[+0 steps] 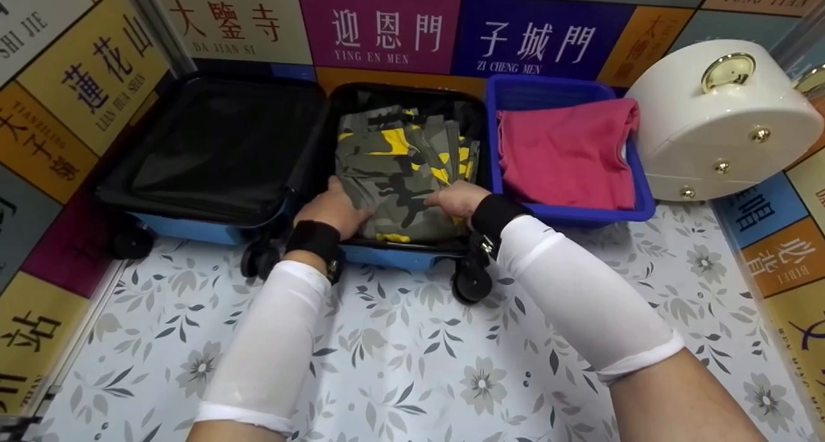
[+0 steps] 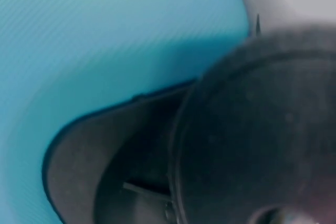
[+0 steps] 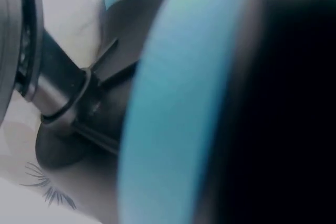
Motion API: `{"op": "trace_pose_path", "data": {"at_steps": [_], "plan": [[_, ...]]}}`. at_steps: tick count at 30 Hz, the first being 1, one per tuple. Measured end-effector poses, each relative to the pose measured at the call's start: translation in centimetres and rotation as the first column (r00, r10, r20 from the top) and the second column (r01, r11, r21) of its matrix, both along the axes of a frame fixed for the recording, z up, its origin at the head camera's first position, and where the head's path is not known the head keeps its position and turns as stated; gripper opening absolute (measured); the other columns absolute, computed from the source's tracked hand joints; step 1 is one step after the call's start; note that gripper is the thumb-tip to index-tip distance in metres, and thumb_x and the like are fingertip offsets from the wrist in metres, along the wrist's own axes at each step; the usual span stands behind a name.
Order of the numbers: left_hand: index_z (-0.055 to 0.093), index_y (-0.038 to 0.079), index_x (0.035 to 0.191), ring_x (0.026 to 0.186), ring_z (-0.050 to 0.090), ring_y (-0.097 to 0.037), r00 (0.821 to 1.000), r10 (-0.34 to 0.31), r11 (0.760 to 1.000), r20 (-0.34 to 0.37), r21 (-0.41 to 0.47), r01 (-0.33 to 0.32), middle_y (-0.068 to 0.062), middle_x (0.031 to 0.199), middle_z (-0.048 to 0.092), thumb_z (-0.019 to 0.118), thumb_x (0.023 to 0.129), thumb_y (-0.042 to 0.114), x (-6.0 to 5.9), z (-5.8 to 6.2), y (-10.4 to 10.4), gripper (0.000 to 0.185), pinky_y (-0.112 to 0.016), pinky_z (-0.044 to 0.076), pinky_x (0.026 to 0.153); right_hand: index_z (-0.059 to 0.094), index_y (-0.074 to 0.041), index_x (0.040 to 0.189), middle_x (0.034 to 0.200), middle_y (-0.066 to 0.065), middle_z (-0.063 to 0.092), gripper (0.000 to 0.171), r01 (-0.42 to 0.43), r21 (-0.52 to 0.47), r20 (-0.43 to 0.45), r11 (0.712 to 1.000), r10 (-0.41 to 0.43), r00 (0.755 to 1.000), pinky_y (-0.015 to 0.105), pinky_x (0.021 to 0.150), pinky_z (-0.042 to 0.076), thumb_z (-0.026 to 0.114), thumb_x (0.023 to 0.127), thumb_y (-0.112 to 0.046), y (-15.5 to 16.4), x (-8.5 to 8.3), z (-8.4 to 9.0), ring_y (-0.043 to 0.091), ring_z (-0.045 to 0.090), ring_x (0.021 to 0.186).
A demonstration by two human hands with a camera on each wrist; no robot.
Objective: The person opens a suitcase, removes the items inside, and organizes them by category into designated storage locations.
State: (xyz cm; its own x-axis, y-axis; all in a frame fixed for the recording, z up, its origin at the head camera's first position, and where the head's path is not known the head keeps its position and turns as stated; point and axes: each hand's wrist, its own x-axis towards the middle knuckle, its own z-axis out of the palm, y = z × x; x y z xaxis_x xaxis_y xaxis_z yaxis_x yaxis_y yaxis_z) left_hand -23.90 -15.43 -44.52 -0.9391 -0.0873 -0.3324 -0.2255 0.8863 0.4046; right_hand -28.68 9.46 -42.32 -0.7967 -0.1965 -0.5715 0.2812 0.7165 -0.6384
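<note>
A folded camouflage garment (image 1: 403,200) in grey, black and yellow lies on more camouflage clothing inside the right half of an open blue suitcase (image 1: 399,258). At the garment's near left edge, my left hand (image 1: 332,211) holds it, thumb on top and the other fingers down along the side. My right hand (image 1: 459,199) grips the near right edge, its thumb pointing inward over the cloth. Neither wrist view shows the fingers: a black suitcase wheel (image 2: 262,135) and blue shell fill the left one, another wheel mount (image 3: 63,98) the right one.
The suitcase's other half (image 1: 219,145), with a black lining, lies to the left. Right of the clothing stands a blue basket (image 1: 573,215) holding a pink cloth (image 1: 567,155). Beyond it is a white rounded case (image 1: 696,133). Printed panels (image 1: 387,26) enclose the flowered surface.
</note>
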Motion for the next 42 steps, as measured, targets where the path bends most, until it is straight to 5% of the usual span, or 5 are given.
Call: {"op": "trace_pose_path", "data": {"at_steps": [15,24,29,34,42], "plan": [[0.012,0.005,0.169,0.139,0.057,-0.039,0.992,-0.015,0.997,-0.122,0.075,0.025,-0.021,0.158,0.052,0.065,0.103,0.046,-0.1,-0.2,0.0,0.094,-0.052,0.048,0.113,0.049,0.007,0.148,0.16,0.015,0.043,0.062,0.166,-0.148,0.067,0.975,-0.158,0.985,0.038,0.119,0.042,0.066,0.099,-0.027,0.4,-0.3,-0.2,0.028,0.044,0.143],[0.016,0.01,0.17,0.139,0.057,-0.039,0.99,-0.016,0.997,-0.138,0.07,0.026,-0.019,0.159,0.052,0.066,0.103,0.041,-0.1,-0.1,-0.1,0.089,-0.052,0.047,0.115,0.059,-0.013,0.074,0.059,-0.006,0.051,0.031,0.288,-0.264,0.145,0.92,-0.257,0.955,0.025,0.052,0.044,0.074,0.097,-0.028,0.3,-0.3,0.0,0.01,0.05,0.051],[0.017,0.012,0.17,0.138,0.057,-0.038,0.99,-0.021,0.996,-0.142,0.08,0.033,-0.018,0.159,0.052,0.067,0.103,0.04,0.0,-0.2,-0.2,0.088,-0.052,0.047,0.114,0.065,-0.006,0.106,0.109,0.003,0.064,0.029,0.21,-0.218,0.078,0.953,-0.197,0.977,0.029,0.079,0.055,0.074,0.096,-0.033,0.1,0.1,-0.1,0.016,0.062,0.088],[0.018,0.012,0.17,0.138,0.058,-0.038,0.988,-0.029,0.996,-0.152,0.079,0.041,-0.017,0.159,0.052,0.067,0.103,0.041,0.0,-0.2,-0.2,0.088,-0.052,0.048,0.114,0.026,-0.003,0.164,0.16,0.014,0.042,0.085,0.23,-0.305,0.138,0.924,-0.196,0.971,0.038,0.112,0.049,0.073,0.099,-0.03,0.0,0.3,-0.5,0.025,0.055,0.129],[0.019,0.015,0.17,0.142,0.054,-0.038,0.985,-0.041,0.993,-0.168,0.099,0.058,-0.017,0.161,0.049,0.067,0.102,0.043,0.0,-0.2,-0.3,0.088,-0.051,0.045,0.117,0.055,0.003,0.135,0.131,0.008,0.055,0.059,0.173,-0.267,0.046,0.948,-0.167,0.985,0.033,0.088,0.057,0.082,0.091,-0.026,0.0,0.4,-0.9,0.017,0.061,0.097]]}}
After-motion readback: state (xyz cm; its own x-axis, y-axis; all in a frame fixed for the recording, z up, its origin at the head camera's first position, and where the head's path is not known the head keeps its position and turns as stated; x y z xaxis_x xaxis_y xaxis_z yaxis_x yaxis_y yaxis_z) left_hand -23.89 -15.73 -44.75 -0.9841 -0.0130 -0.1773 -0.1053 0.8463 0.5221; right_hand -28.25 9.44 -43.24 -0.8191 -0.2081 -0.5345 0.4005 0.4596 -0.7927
